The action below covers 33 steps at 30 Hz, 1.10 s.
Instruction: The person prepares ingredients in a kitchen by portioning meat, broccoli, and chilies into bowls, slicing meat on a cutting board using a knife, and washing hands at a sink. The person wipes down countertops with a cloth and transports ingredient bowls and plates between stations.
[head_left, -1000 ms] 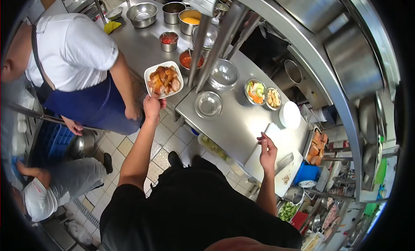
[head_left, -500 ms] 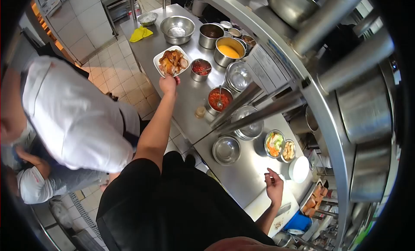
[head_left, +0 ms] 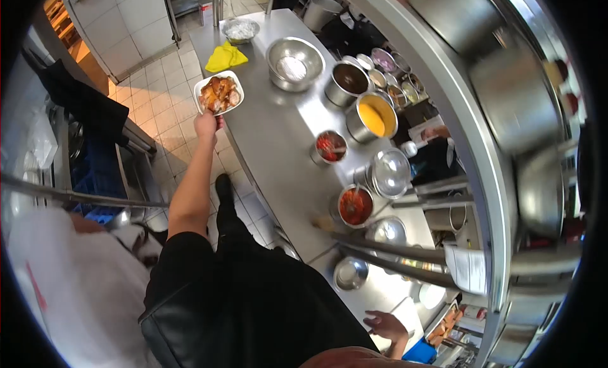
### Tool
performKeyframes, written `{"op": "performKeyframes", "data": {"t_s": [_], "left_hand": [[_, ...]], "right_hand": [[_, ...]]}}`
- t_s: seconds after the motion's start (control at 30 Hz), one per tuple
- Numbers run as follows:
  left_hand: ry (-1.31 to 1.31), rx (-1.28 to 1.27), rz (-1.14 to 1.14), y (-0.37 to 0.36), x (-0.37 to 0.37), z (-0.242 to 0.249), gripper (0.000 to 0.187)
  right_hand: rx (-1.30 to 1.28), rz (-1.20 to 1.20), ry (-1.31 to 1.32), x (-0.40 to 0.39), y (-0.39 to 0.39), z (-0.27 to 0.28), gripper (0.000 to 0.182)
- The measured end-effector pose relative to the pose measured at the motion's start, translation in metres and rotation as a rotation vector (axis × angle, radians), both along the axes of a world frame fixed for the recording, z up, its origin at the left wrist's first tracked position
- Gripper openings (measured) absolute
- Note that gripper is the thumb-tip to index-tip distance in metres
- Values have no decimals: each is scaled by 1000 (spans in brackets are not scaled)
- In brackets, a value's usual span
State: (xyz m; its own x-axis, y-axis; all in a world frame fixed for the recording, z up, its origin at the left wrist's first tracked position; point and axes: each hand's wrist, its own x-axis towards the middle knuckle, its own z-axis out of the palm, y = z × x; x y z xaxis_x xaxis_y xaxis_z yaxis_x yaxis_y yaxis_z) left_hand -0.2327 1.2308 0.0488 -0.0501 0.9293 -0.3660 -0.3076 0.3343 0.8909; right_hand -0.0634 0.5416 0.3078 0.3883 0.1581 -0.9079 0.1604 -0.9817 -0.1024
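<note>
My left hand [head_left: 208, 123] is stretched far forward and grips the near rim of a white square plate [head_left: 237, 104]. Browned pieces of roast chicken [head_left: 218, 94] lie on it. The plate is held at the left edge of the steel table [head_left: 263, 130], partly over the floor. My right hand [head_left: 385, 325] is low at the right, fingers apart and holding nothing. It hovers near the white cutting board [head_left: 410, 314] and a steel bowl [head_left: 351, 273].
On the table stand a yellow cloth [head_left: 226, 56], a large steel bowl [head_left: 295, 64], a pot of orange sauce [head_left: 373, 118] and a pot of red sauce [head_left: 355, 206]. A steel shelf [head_left: 459, 92] overhangs the right. A person in white [head_left: 69, 292] is at my left.
The plate in my left hand has moved left, from over the table to its edge. My view has shifted forward along the table. My right hand's fingers have spread.
</note>
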Motion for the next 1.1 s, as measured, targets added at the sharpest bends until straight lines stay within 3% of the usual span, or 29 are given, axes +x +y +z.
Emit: {"op": "performKeyframes", "data": {"t_s": [0.1,0.2,0.27,0.3,0.33,0.4,0.47,0.53,0.6,0.7,0.9,1.0,1.1], "left_hand": [[-56,-11,-6,83,-39,-11,18],[-120,-1,-34,160,-80,-30,15],[-103,-28,-19,198,-104,-21,13],[-101,-38,-53,220,-120,-26,14],[-101,-51,-77,238,-135,-31,16],[-70,-107,-80,271,-157,-19,16],[-48,-135,-96,311,-183,-14,16],[4,-138,-118,349,-208,-12,17],[53,-120,-135,395,-232,-20,18],[67,-145,-136,471,-264,-6,18],[81,-195,-134,632,-320,45,20],[61,-211,-138,724,-336,71,19],[67,-185,-157,829,-343,87,17]], "right_hand": [[-116,69,35,-41,137,14,55],[-96,477,-143,-56,211,-37,57],[-32,597,-319,-76,329,-22,54],[-24,495,-292,-83,396,-8,50],[293,564,-435,-82,432,-18,46],[404,641,-477,-79,545,-35,37],[747,696,-497,-80,657,-75,33],[783,727,-416,-82,783,-126,45],[1082,723,-618,-84,901,-193,57],[853,543,-1128,-108,1030,-236,62],[993,733,-1135,-176,1206,-219,52],[945,840,-993,-176,1311,-213,49],[924,699,-650,-172,1415,-206,46]]}}
